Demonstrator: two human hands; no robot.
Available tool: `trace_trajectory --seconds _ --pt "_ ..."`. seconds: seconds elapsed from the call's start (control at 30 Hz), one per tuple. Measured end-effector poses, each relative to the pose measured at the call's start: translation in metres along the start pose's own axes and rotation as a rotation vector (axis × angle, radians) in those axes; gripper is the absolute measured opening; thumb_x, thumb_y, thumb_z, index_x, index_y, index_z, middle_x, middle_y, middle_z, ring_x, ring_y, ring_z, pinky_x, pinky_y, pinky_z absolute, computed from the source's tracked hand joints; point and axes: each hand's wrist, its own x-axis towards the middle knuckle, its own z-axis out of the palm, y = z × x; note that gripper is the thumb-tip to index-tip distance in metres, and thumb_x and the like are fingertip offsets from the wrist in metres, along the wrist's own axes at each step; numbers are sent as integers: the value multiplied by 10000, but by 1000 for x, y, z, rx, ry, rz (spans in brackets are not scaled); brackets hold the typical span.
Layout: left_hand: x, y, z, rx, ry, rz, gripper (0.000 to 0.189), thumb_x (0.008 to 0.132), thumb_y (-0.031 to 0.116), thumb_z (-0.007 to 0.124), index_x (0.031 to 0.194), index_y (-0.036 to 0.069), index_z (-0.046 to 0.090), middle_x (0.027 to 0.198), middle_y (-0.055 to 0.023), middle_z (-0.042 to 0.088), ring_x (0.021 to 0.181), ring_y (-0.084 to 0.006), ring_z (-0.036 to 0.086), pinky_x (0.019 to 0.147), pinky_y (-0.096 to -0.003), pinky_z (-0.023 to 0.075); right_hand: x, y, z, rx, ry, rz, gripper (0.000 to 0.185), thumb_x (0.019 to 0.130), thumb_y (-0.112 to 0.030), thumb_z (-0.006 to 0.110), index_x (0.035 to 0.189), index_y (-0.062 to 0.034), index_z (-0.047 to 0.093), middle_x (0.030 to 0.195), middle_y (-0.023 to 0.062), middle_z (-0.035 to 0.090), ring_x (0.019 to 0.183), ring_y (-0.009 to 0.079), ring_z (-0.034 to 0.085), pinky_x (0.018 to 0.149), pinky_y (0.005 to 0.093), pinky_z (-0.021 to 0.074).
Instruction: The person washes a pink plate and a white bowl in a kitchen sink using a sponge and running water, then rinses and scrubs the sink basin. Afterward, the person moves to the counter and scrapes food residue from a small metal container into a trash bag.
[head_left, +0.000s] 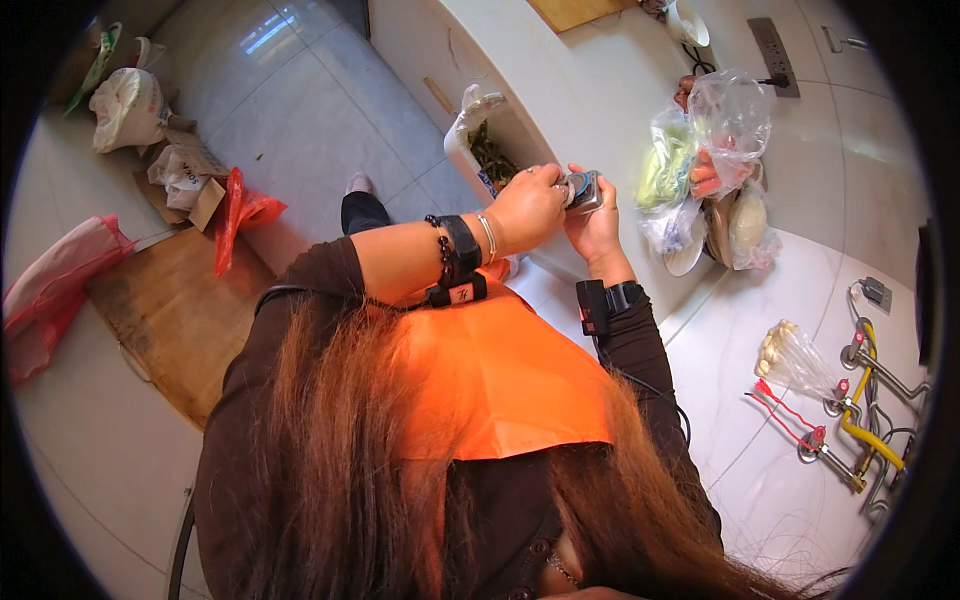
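Note:
Both hands meet over the edge of the white counter (585, 142). My left hand (527, 208), with rings, bracelets and a black strap at the wrist, has its fingers on a small silver-and-dark device (586, 196) with a round, blue-ringed part. My right hand (596, 229) grips the device from the other side, its thumb and fingers around the casing. Part of the device is hidden by the fingers, and I cannot tell its exact kind. Below the hands lies an orange apron (502, 375) on my body.
An open white bin (457, 142) with green scraps stands left of the counter. Bagged vegetables (667, 157) lie on the counter at the right, near a wall socket (774, 56). Gas valves (851, 356) and a yellow pipe are far right. Cardboard (202, 202) and bags lie at left.

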Motion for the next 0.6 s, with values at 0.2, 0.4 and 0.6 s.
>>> trace_trajectory --seconds 0.2,0.4,0.6 --pt "9 -10 -4 -48 71 -12 139 775 75 588 792 -50 645 956 -207 567 892 -380 561 824 -439 468 5 10 10 -246 106 -149 445 980 -406 359 1278 -92 465 1060 76 598 847 189 595 698 316 492" --pt "17 -29 5 -190 -164 -341 177 810 107 577 818 -50 657 978 -241 593 937 -375 573 840 -418 468 1 19 4 -677 108 -186 480 1000 -383 360 1398 -118 389 943 1 522 744 108 537 578 242 440" --pt "28 -55 1 -188 -194 -286 252 828 167 559 737 -51 645 815 -209 618 696 -342 613 658 -423 502 -7 10 7 -497 -36 -153 527 971 -377 372 1426 -111 369 1059 36 559 747 140 580 598 260 470"
